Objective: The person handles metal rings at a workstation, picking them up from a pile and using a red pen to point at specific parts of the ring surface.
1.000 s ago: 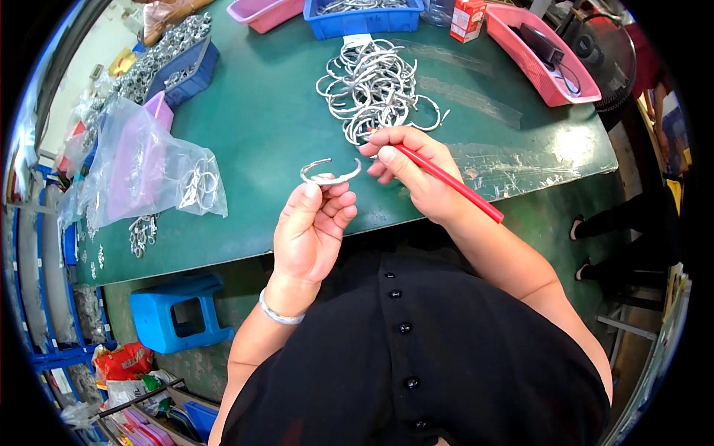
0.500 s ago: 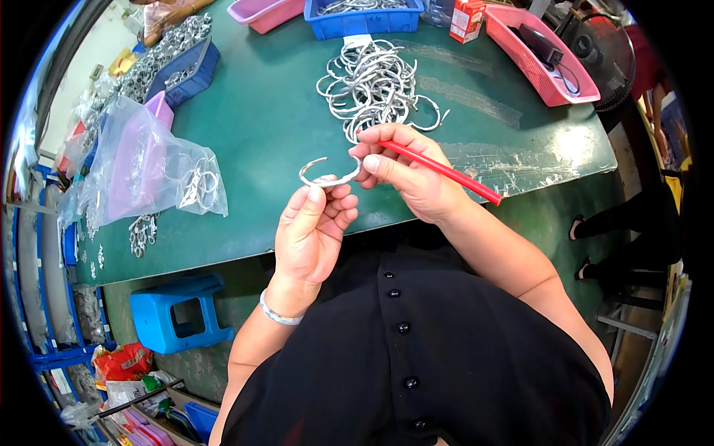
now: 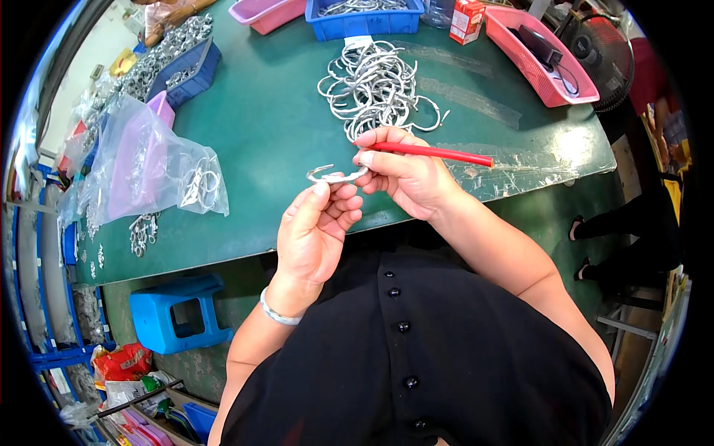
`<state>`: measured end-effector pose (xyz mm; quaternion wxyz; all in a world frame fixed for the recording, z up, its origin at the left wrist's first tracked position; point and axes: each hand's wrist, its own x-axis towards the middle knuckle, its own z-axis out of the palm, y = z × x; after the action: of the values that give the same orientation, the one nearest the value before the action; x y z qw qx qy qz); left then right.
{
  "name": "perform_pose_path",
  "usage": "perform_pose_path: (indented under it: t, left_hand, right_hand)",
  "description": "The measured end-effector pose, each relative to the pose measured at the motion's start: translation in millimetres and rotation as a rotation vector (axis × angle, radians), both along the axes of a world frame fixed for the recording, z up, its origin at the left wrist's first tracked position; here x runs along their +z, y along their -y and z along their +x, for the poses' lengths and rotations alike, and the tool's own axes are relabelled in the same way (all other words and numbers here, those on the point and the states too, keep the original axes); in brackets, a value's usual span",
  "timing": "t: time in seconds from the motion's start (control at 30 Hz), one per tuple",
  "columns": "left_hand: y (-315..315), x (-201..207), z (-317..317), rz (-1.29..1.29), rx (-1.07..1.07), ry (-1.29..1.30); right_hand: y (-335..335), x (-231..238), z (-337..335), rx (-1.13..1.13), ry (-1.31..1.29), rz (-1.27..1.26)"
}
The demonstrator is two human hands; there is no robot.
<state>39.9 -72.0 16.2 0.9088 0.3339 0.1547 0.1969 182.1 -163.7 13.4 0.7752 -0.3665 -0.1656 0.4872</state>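
Observation:
A silver open-ended metal bangle (image 3: pixel 338 178) is held between my two hands above the near part of the green table (image 3: pixel 260 111). My left hand (image 3: pixel 312 234) pinches its near side between thumb and fingers. My right hand (image 3: pixel 416 182) grips its right end with thumb and fingertips. That same hand also holds a slim red pencil-like stick (image 3: pixel 439 153), which points out to the right; its tip is partly hidden by the fingers. Just beyond my hands lies a heap of similar silver bangles (image 3: pixel 372 82).
A blue bin (image 3: pixel 364 26) of metal pieces and a pink tray (image 3: pixel 264 16) stand at the far edge. Another pink basket (image 3: pixel 543 59) is far right, near a black fan (image 3: pixel 599 59). Plastic bags (image 3: pixel 134 163) cover the left side. A blue stool (image 3: pixel 178 316) stands below.
The bangle has tilted and now shows more edge-on. The red stick has swung up to lie nearly level. Both hands have shifted slightly; their grips remain.

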Motion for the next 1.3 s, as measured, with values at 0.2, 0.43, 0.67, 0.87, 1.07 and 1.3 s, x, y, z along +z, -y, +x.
perform_pose_path:
  t: [0.2, 0.43, 0.67, 0.87, 1.07, 1.3]
  left_hand:
    - [3.4, 5.3, -0.1, 0.230, 0.022, 0.017]
    - [6.5, 7.5, -2.5, 0.723, 0.030, 0.008]
    - [5.7, 5.0, -3.2, 1.062, 0.056, 0.045]
    - [4.5, 3.5, -8.7, 1.193, 0.068, -0.036]
    - [-2.3, -8.7, -11.0, 0.263, -0.138, -0.012]
    - [-6.0, -21.1, -8.5, 0.091, -0.255, 0.130]
  right_hand:
    - [-0.2, -4.6, 5.7, 0.091, -0.015, 0.017]
    - [-2.3, -10.9, 6.3, 0.153, 0.050, 0.008]
    - [0.1, -8.2, 5.3, 0.120, 0.164, 0.090]
    - [6.4, 2.7, 1.4, -0.228, 0.718, 0.208]
    - [13.5, 27.9, -8.2, -0.308, 1.259, 0.252]
    - [9.2, 42.7, -23.1, -0.308, 1.202, 0.239]
